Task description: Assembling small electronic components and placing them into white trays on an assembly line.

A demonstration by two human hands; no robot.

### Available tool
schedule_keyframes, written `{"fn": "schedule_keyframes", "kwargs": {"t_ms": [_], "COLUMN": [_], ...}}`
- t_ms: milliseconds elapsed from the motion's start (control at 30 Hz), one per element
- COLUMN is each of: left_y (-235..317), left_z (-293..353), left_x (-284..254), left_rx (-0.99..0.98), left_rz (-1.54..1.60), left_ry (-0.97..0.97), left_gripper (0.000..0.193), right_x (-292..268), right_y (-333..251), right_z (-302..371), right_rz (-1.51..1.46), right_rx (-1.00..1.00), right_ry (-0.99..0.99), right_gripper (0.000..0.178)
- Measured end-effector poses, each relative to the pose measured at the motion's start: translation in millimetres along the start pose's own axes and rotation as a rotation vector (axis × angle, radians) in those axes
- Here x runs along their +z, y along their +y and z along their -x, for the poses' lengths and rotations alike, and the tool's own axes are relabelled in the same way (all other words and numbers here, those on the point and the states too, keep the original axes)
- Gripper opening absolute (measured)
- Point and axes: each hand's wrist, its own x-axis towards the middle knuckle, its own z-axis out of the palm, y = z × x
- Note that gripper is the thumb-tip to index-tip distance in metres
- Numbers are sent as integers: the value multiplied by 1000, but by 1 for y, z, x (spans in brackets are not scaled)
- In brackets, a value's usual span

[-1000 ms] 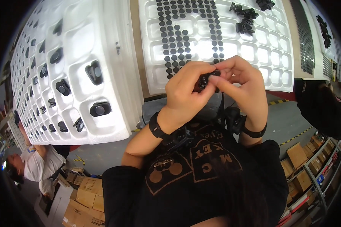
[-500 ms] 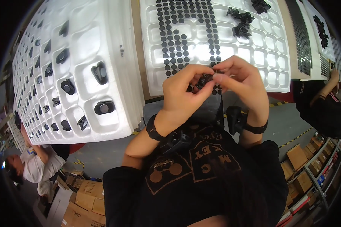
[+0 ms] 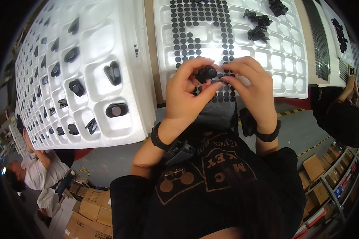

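My left hand (image 3: 183, 93) is curled round a black plastic clip (image 3: 205, 74) with a round end, and possibly more clips behind the fingers. Close by, the thumb and index finger of my right hand (image 3: 253, 85) come together in a pinch; whatever sits between the tips is too small to make out. Under both hands lies a sheet of round black stickers (image 3: 199, 18), with gaps in its rows. It rests on a white moulded tray (image 3: 285, 81). Further back on that tray are piles of black clips (image 3: 259, 26).
Stacked white trays (image 3: 137, 123) stand at the left, with single black clips (image 3: 117, 110) in their compartments. Another dotted sheet (image 3: 317, 40) lies at the right. Co-workers (image 3: 48, 171) are at both sides. Cardboard boxes (image 3: 87, 223) stand at the lower left, shelving (image 3: 335, 171) at the lower right.
My hands have drawn slightly apart. The clip in my left hand has turned and risen, so its round end shows. The whole view has shifted a little.
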Motion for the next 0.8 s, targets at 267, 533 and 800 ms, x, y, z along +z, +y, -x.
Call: {"fn": "schedule_keyframes", "kwargs": {"t_ms": [267, 533, 800], "left_y": [-7, -17, -21], "left_z": [3, 6, 8], "left_x": [-2, -8, -8], "left_rx": [-14, 85, 57], "left_rz": [-63, -130, -114], "left_ry": [-30, -77, -29], "left_gripper": [40, 34, 33], "right_x": [20, 24, 30], "right_y": [10, 15, 24], "right_z": [3, 0, 10], "right_rz": [178, 193, 150], "right_rx": [-132, -189, -246], "right_ry": [33, -4, 63], "right_gripper": [17, 15, 19]}}
